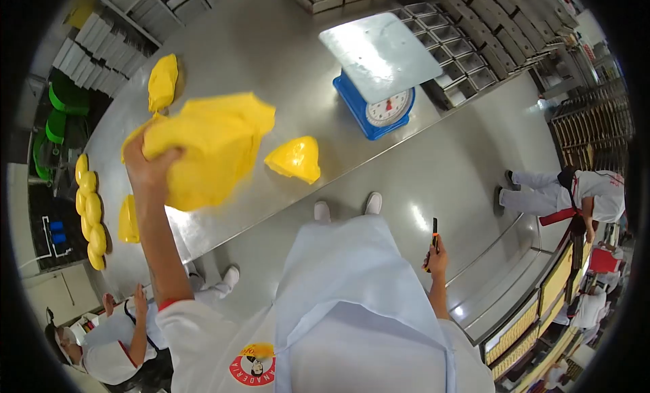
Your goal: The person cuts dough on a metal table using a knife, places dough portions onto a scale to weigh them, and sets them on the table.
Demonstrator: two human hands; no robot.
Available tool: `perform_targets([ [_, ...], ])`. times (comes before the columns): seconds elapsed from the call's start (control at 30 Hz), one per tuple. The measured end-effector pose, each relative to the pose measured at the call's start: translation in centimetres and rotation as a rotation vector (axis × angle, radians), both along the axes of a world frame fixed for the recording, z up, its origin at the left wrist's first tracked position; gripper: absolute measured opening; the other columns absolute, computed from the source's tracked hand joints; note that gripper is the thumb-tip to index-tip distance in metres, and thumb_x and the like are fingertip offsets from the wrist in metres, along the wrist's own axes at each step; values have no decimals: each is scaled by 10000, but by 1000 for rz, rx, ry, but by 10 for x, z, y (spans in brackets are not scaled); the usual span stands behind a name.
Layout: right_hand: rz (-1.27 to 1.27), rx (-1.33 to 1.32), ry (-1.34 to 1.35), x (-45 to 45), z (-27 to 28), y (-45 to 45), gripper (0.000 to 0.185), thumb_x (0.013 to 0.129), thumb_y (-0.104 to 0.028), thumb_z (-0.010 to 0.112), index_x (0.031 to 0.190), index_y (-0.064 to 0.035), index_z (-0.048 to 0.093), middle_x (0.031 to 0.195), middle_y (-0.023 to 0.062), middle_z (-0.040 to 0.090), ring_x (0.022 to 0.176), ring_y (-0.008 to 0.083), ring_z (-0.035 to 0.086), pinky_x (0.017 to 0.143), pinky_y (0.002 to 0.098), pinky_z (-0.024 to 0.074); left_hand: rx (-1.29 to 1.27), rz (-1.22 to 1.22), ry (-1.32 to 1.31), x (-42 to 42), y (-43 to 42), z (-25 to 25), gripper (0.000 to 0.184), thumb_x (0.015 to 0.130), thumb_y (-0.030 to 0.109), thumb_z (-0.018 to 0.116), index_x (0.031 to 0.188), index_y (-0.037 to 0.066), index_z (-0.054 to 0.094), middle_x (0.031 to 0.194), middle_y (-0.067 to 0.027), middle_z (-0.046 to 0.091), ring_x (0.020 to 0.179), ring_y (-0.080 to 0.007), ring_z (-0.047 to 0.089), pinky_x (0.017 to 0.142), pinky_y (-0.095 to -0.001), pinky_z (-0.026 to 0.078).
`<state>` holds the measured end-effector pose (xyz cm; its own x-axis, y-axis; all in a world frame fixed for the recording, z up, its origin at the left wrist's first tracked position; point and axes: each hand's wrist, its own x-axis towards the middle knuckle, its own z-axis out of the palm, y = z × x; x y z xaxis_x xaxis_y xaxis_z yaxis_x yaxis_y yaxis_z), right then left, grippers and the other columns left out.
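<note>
My left hand (150, 168) is closed around the edge of a large slab of yellow dough (220, 146), raised over the steel table and partly blurred. My right hand (439, 259), out past the table's edge on the right, grips an orange and black utility knife (433, 240) pointing upward. Beside the slab lies a smaller wedge of yellow dough (296, 158). Another yellow dough piece (162, 85) rests farther back. One more lump (128, 220) shows partly behind my left forearm.
A blue dial scale (372, 112) with a broad metal pan (379, 54) stands near the table edge. Rounded dough balls (95, 217) line the left side. Metal baking pans (450, 51) are stacked behind the scale. Co-workers (101, 352) are at the left and right (575, 193).
</note>
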<state>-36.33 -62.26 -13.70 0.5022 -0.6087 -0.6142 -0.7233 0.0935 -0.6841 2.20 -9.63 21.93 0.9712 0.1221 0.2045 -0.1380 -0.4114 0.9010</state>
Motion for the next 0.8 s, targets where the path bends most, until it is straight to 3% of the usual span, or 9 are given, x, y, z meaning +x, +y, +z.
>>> perform_targets([
  [0.1,-95,67,-78,10,-20,-13,526,1030,-103,476,1538,-205,383,647,21,486,445,120,497,373,314,466,-175,-150,-19,43,-83,55,372,712,86,716,1063,-36,689,946,-101,706,831,-204,690,768,-316,548],
  [0.2,-155,101,-169,23,-29,-31,540,1033,-103,471,1548,-214,355,648,19,480,447,123,500,371,318,469,-351,-225,9,85,-176,73,312,725,120,737,988,-42,694,883,-105,700,766,-215,685,707,-332,554],
  [0.33,-243,109,-201,19,-38,-68,532,1034,-104,468,1543,-211,359,636,21,474,444,128,498,372,322,471,-626,-358,191,164,-293,24,240,708,95,748,884,-48,668,811,-120,668,682,-226,674,627,-359,557],
  [0.43,-293,106,-141,-17,-46,-90,541,1033,-92,464,1545,-221,350,634,26,466,443,133,495,377,330,477,-667,-350,349,172,-343,5,221,712,69,736,884,-45,657,807,-120,655,706,-229,681,618,-363,554],
  [0.53,-373,142,-149,-53,-64,-106,544,1032,-91,470,1546,-222,344,629,31,467,441,139,496,381,337,482,-555,-314,432,205,-358,-44,238,749,93,739,913,-62,662,874,-141,678,734,-237,691,628,-375,570],
  [0.63,-421,149,-128,-81,-84,-115,546,1031,-98,484,1544,-218,343,626,37,473,445,152,498,388,352,486,-468,-340,528,219,-346,-63,357,821,205,733,1022,-82,661,928,-159,696,774,-246,695,714,-384,580],
  [0.73,-395,175,-81,-82,-107,-125,548,1029,-101,497,1542,-215,342,629,45,477,458,166,501,400,370,488,57,-445,499,234,-326,-49,550,892,253,724,1298,-86,572,1160,-183,673,987,-270,692,871,-365,557],
  [0.8,-368,202,-40,-85,-108,-134,549,1027,-99,501,1540,-212,343,632,49,478,467,174,503,410,379,488,350,-312,188,234,-325,-66,723,902,402,687,1424,-44,461,1259,-213,613,1065,-272,644,946,-363,509],
])
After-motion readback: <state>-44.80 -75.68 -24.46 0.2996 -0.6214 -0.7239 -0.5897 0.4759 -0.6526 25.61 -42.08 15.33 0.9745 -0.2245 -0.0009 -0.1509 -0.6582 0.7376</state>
